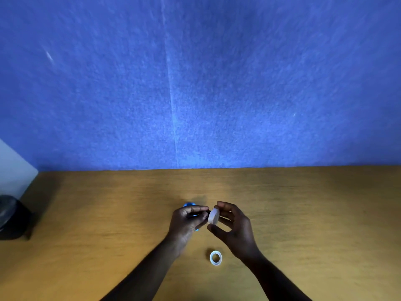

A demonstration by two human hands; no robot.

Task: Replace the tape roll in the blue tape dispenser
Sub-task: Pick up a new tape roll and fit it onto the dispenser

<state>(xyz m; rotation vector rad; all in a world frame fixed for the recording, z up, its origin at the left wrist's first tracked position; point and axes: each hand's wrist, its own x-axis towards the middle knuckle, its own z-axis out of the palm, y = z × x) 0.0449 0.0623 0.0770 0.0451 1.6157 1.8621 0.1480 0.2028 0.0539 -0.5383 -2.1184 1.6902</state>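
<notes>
Left hand [187, 221]: centre of frame, just above the desk, fingers curled tight around the blue tape dispenser [188, 205]. Only slivers of blue showed, above and below the fingers, plus a dark part at the fingertips.
Blue tape dispenser: mostly hidden in that grip. Couldn't tell whether anything sat inside it.
Right hand [235, 229]: just right of the left one, thumb and fingers pinched on a pale tape roll [212, 216].
Tape roll: held on edge between the two hands, rim turned to the camera, touching or nearly touching the left fingertips. Too blurred to say which.
Hands together: close, almost meeting at the roll, each clamped on its own item.
Second ring [216, 257]: thin white ring, lying flat on the desk [303, 213] in the lower centre of the frame, between the two forearms, apart from both. Hollow middle showed bare wood. Could be an empty core; can't confirm.
Desk: brown wood grain, filled the lower half of the frame.
Backdrop: blue felt panel [195, 83] across the upper half, vertical seam near centre.
Left edge: dark round object [10, 216] at the desk's corner, blurred, contents not visible. White surface [15, 166] behind it.
</notes>
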